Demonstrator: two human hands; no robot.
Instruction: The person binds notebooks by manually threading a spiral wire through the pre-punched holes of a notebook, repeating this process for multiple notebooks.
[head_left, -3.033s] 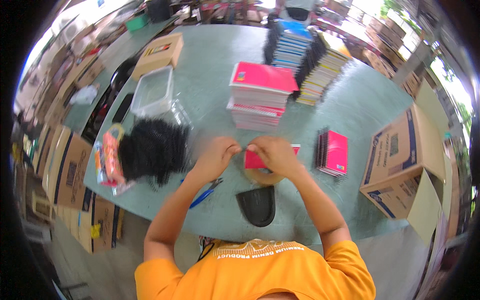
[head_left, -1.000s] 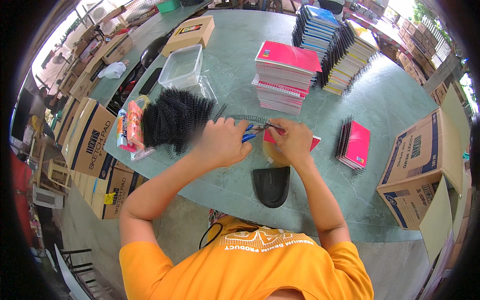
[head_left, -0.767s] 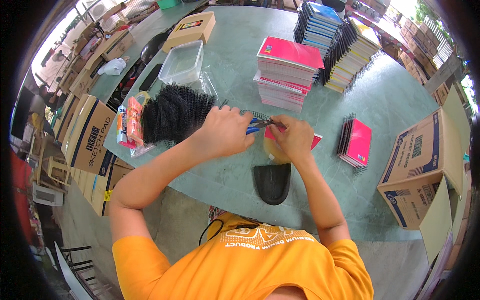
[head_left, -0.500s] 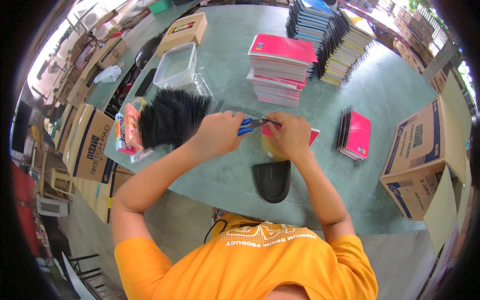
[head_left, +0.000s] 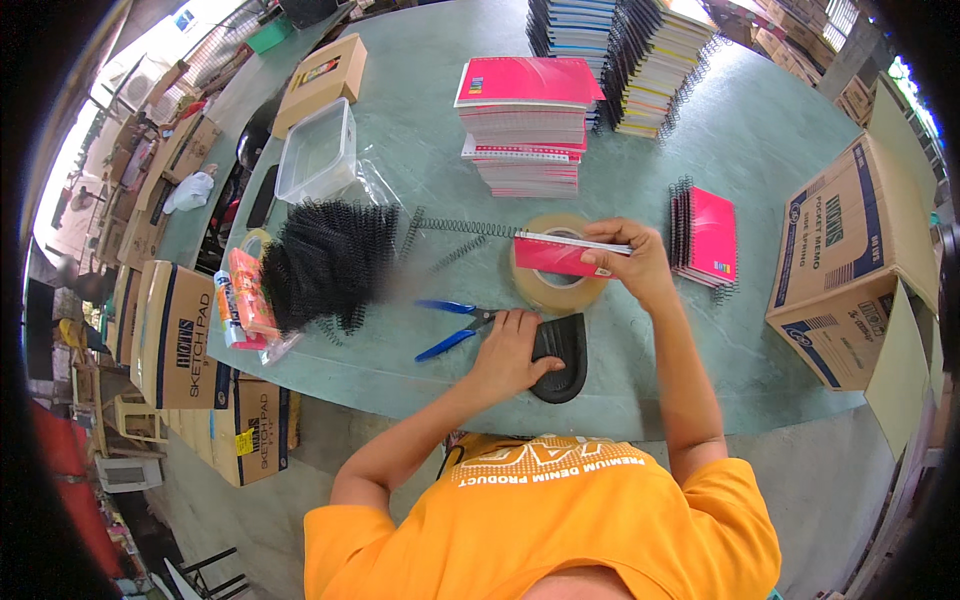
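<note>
The right hand (head_left: 632, 262) holds a small pink notebook (head_left: 562, 254) by its right end, thumb and fingers pinched on it, the book raised just over a roll of clear packing tape (head_left: 557, 280) that lies flat on the desk (head_left: 780, 130). The notebook's long axis runs left to right across the person, its pale upper edge uppermost, so the free left end points toward the loose black spiral wire (head_left: 470, 227) lying on the desk just beyond and to the left of it, its length also running left to right. The left hand (head_left: 507, 350) is lower and nearer the body, laid palm down with fingers loosely spread, holding nothing; its fingertips touch the blue-handled pliers (head_left: 455, 326) on their right end, and its heel rests by a black curved pad (head_left: 562, 356). The left hand is thus nearer the pliers, while the right is nearer the wire. Farther left lies a heap of black spiral coils (head_left: 325, 262) beside a clear plastic tub (head_left: 316, 150). A tall stack of pink-covered notebooks (head_left: 525, 125) stands behind the tape, and a few bound pink notebooks (head_left: 705, 235) lie to the right of the right hand. The desk is a pale green rounded top; cardboard boxes (head_left: 845, 265) stand at its right edge and more below its left.
</note>
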